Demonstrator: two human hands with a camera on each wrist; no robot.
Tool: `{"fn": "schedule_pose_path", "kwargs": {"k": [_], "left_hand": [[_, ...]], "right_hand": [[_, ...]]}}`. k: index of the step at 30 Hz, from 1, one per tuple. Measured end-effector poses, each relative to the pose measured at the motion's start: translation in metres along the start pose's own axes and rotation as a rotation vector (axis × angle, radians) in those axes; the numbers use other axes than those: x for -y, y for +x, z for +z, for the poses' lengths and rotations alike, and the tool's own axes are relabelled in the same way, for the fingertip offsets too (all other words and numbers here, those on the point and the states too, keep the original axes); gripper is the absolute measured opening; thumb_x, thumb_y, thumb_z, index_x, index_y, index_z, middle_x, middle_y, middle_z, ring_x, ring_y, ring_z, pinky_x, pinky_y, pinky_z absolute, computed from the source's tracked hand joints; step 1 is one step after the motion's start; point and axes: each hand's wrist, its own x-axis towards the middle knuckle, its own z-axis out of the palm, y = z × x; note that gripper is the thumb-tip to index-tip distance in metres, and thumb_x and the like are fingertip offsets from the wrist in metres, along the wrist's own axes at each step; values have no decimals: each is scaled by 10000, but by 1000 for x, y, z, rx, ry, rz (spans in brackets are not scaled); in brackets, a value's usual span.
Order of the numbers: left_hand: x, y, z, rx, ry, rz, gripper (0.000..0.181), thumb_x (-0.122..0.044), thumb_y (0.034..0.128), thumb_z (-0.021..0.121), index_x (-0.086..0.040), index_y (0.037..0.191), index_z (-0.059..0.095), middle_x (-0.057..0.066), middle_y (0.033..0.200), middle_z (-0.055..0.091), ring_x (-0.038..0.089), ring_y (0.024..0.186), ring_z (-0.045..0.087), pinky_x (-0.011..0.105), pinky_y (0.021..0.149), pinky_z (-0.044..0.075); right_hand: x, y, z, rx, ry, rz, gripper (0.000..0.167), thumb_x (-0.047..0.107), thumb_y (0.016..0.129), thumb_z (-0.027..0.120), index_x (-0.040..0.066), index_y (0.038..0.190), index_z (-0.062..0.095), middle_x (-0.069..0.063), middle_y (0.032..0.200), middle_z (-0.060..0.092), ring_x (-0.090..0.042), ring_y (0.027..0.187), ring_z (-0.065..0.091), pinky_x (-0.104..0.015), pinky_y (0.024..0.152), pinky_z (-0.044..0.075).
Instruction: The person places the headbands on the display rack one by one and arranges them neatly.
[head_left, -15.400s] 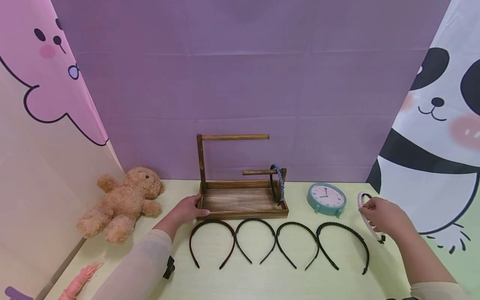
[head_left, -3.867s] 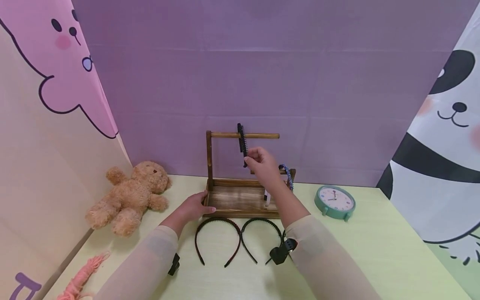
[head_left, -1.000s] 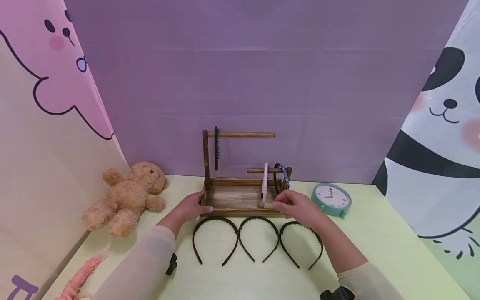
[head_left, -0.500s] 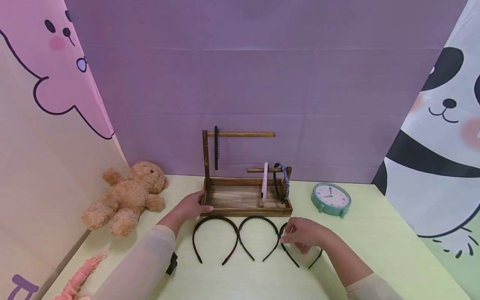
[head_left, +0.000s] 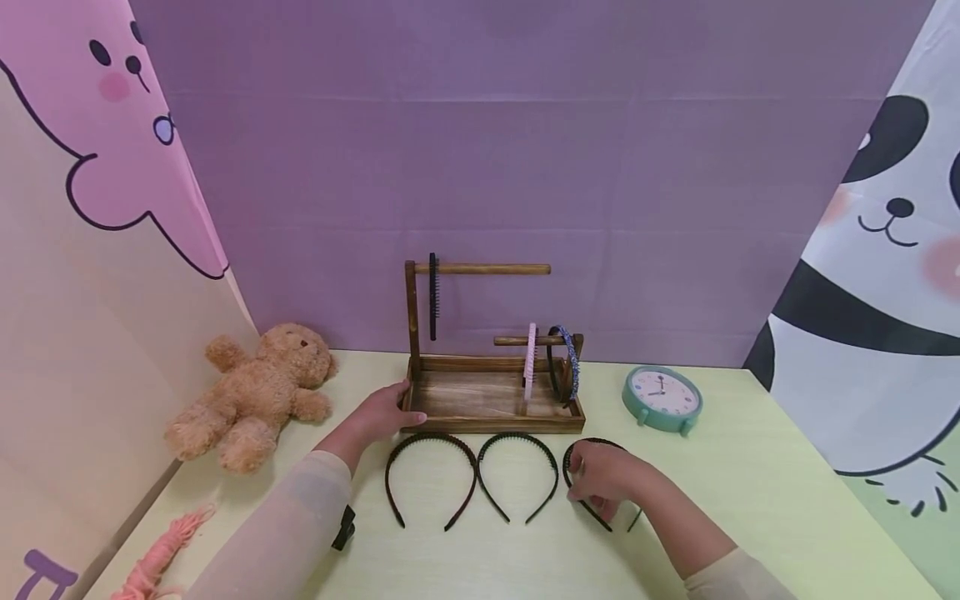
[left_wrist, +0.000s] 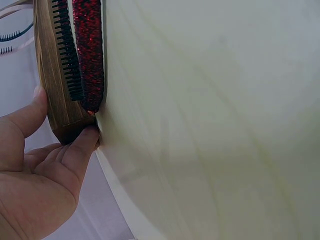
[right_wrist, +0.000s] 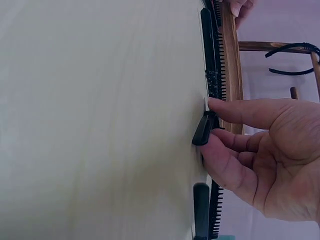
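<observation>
Two grips: toothed black headband (right_wrist: pixel 202 131) pinched by right hand (head_left: pixel 604 477); brown wooden rack (head_left: pixel 495 426) held by left hand (head_left: pixel 378 415).
Headband: before rack, partly covered; contact with pale tabletop (head_left: pixel 757 475) unclear.
Teal round clock (head_left: pixel 663 398): numerals too small to be read.

A loose, plain cream sleeve (head_left: pixel 273 517) ends near the left hand (head_left: pixel 378 416), with a small angular black block (head_left: pixel 343 528) at its edge; a matching pale cuff (head_left: pixel 735 575) sits farther back from the right hand (head_left: pixel 609 477).
</observation>
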Motion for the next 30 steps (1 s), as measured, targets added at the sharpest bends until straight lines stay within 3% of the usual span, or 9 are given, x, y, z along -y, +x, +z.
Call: {"fn": "schedule_pose_path", "kwargs": {"k": [7,13,22,30], "left_hand": [[1,1,1,2,-8,9,769,-251,945,669,-45,1556,249,212,1577,299,402,1461,253,548,1174,254],[3,2,0,0,-8,12,769,-254,947,667,-50,1558,246,202,1583,292,397,1465,247,545,1176,252],[4,2,0,-3,-13,-1,760,-252,949,664,-55,1557,252,206,1584,289,405,1463,246,557,1171,254],[3,2,1,4,-28,-1,779,-263,947,668,-72,1565,234,195,1588,284,401,1465,244,556,1167,265]], "right_hand": [[-7,-5,-6,-24,9,-8,337,104,851,739,58,1115,534,-122,769,593,-231,597,610,-356,506,564],[-12,-13,-23,-64,19,-52,368,74,895,674,19,1204,483,-99,912,577,-228,680,607,-388,554,570],[-14,-28,-49,-143,76,-132,369,66,925,619,-15,1237,439,-116,901,557,-255,699,582,-411,611,575],[-18,-27,-67,-201,103,-218,338,33,950,556,-82,1234,414,-160,928,608,-247,770,672,-424,701,596]]}}
